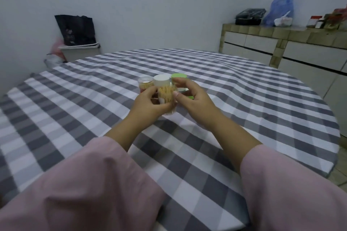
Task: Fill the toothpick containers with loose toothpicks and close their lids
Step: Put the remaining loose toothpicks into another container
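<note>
White-lidded toothpick container [163, 80] looks filled; your left hand [150, 102] and right hand [191, 95] grip it; the clear-topped container [145, 83] still needs checking.

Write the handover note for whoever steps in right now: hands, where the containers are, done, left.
Left hand: grips the clear toothpick container from the left.
Right hand: fingers pinch the same container's right side.
The container is packed with toothpicks, held over the checked tablecloth.
Behind it stand a clear-lidded container, a white-lidded container and a green-lidded container.
Done: those three appear lidded; the held one is full.
Left: I cannot tell whether the held one has its lid; check, close it, set it down.
</note>
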